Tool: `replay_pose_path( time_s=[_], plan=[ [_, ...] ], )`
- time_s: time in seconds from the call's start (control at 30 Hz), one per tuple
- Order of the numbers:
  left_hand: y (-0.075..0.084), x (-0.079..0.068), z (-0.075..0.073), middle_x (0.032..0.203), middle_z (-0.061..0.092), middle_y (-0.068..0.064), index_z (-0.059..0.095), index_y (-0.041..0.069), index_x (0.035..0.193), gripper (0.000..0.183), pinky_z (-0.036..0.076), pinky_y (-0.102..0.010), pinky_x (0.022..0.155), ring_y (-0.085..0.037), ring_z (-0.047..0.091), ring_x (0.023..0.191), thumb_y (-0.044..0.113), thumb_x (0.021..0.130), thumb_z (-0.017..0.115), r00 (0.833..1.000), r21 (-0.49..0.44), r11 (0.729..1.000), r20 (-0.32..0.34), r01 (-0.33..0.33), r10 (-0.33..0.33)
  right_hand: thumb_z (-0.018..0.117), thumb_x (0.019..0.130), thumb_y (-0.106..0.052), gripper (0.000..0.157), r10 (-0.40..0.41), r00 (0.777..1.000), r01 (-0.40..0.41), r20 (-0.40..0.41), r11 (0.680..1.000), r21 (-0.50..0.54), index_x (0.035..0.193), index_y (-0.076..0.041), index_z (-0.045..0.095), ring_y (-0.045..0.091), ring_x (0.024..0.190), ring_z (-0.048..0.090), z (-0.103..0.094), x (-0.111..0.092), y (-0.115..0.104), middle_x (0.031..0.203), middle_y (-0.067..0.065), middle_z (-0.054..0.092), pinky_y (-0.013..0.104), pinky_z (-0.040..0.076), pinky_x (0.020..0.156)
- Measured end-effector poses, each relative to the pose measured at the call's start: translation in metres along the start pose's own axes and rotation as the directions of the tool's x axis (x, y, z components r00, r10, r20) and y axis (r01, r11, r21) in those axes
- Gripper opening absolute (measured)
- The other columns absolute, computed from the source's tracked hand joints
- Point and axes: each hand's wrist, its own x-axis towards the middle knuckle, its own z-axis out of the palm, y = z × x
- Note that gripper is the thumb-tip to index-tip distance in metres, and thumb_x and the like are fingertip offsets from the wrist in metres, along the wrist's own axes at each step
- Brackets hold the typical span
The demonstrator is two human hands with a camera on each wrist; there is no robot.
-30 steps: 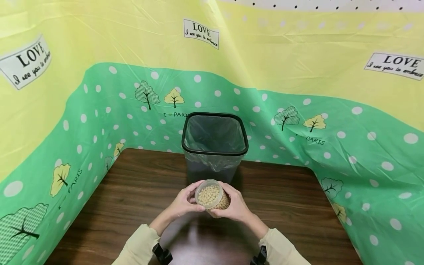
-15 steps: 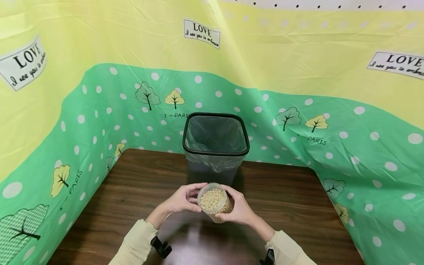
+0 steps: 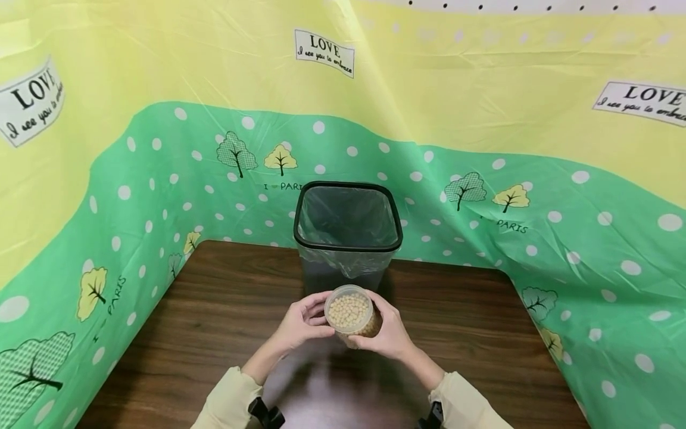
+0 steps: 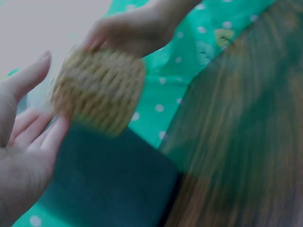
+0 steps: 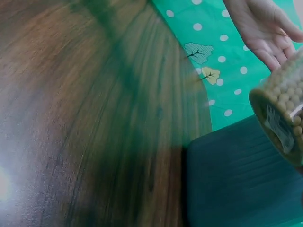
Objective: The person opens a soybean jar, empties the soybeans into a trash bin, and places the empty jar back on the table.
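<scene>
A clear plastic jar (image 3: pixel 370 328) without a lid, full of pale round beans (image 3: pixel 347 310) that look like soybeans, is held up in front of the bin. My right hand (image 3: pixel 391 329) grips the jar's right side, thumb near the front. On the other side my left hand (image 3: pixel 298 325) is spread, its fingertips at the jar wall. In the left wrist view the left thumb (image 4: pixel 33 75) stands apart from the jar (image 4: pixel 99 90). The right wrist view shows the jar's base (image 5: pixel 279 127) tilted, with the left palm (image 5: pixel 265 28) turned up beside it.
Behind the jar stands a dark square bin with a black rim (image 3: pixel 348 247) and a clear bag liner (image 3: pixel 351 262). It sits at the back of a dark wood table (image 3: pixel 230 310). A green and yellow printed cloth (image 3: pixel 482 137) encloses three sides.
The jar has shifted right with my right hand; it dipped toward me half a second ago and has since risen again. The bin stays in place.
</scene>
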Motion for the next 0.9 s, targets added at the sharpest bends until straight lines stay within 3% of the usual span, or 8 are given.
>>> replay_pose_path(
  time_s=[0.13,0.27,0.33,0.43,0.53,0.63,0.83,0.9],
  plan=[
    [-0.001,0.001,-0.01,0.127,0.037,-0.039,0.035,-0.02,0.127,0.066,0.05,-0.028,0.08,-0.013,0.056,0.106,0.003,0.077,0.071,0.993,-0.078,0.997,0.114,0.006,0.003,0.081,0.055,0.0,0.075,0.021,0.996,-0.031,0.087,0.994,0.108,0.121,0.011,0.047,0.032,0.098,0.056,-0.004,-0.001,0.003,0.112,0.023,0.057,0.021,0.044,0.086],
    [-0.002,0.002,-0.013,0.131,0.031,-0.039,0.028,-0.019,0.132,0.072,0.048,-0.03,0.085,-0.014,0.052,0.112,0.006,0.079,0.07,0.98,-0.087,0.996,0.199,-0.005,0.022,0.081,0.057,-0.001,0.075,-0.032,0.99,0.01,0.137,0.988,0.156,0.121,0.013,0.045,0.031,0.098,0.056,-0.005,-0.002,0.006,0.111,0.024,0.056,0.022,0.045,0.086],
    [-0.003,0.001,-0.011,0.131,0.032,-0.039,0.029,-0.019,0.132,0.073,0.048,-0.029,0.085,-0.013,0.052,0.113,0.008,0.078,0.07,0.984,-0.078,0.997,0.177,-0.018,0.032,0.081,0.056,-0.003,0.076,-0.052,0.991,0.036,0.122,0.99,0.136,0.121,0.013,0.046,0.031,0.098,0.056,-0.004,-0.002,0.006,0.111,0.024,0.056,0.022,0.045,0.085],
    [-0.003,-0.002,-0.003,0.129,0.035,-0.038,0.033,-0.018,0.131,0.072,0.048,-0.028,0.084,-0.011,0.053,0.11,0.009,0.076,0.073,0.997,-0.063,0.998,0.07,-0.027,0.031,0.083,0.054,-0.004,0.078,-0.056,0.996,0.05,0.073,0.995,0.087,0.121,0.012,0.046,0.033,0.099,0.055,-0.002,-0.001,0.004,0.113,0.024,0.056,0.024,0.045,0.086],
    [-0.001,-0.004,0.006,0.129,0.039,-0.035,0.037,-0.016,0.129,0.072,0.049,-0.028,0.083,-0.011,0.056,0.107,0.01,0.074,0.075,0.999,-0.03,0.999,-0.03,-0.031,0.03,0.083,0.053,-0.004,0.079,-0.039,0.999,0.038,0.024,0.999,0.038,0.121,0.012,0.047,0.035,0.101,0.055,-0.001,0.0,0.002,0.114,0.024,0.056,0.024,0.044,0.088],
    [0.002,-0.003,0.006,0.127,0.041,-0.036,0.039,-0.016,0.127,0.07,0.049,-0.029,0.084,-0.011,0.056,0.106,0.01,0.073,0.076,0.998,-0.015,0.999,-0.047,-0.033,0.032,0.083,0.053,-0.002,0.079,-0.013,1.0,0.013,0.013,0.999,0.043,0.122,0.012,0.046,0.035,0.1,0.055,-0.002,0.0,0.002,0.114,0.025,0.056,0.022,0.044,0.087],
    [0.006,0.002,-0.005,0.127,0.036,-0.04,0.035,-0.018,0.129,0.073,0.05,-0.027,0.081,-0.013,0.057,0.104,0.013,0.075,0.074,0.991,-0.046,0.999,0.129,-0.017,0.023,0.079,0.058,-0.001,0.074,-0.007,0.99,-0.015,0.142,0.987,0.157,0.123,0.012,0.046,0.024,0.101,0.056,-0.008,-0.001,0.003,0.113,0.024,0.057,0.022,0.044,0.086],
    [0.006,0.003,-0.005,0.13,0.034,-0.038,0.032,-0.017,0.132,0.077,0.05,-0.028,0.082,-0.014,0.056,0.107,0.015,0.075,0.074,0.988,-0.036,0.999,0.157,-0.006,0.011,0.079,0.058,-0.002,0.074,-0.013,0.987,-0.012,0.159,0.988,0.156,0.123,0.012,0.046,0.023,0.101,0.056,-0.009,-0.001,0.004,0.113,0.023,0.056,0.022,0.043,0.087]
  ],
)
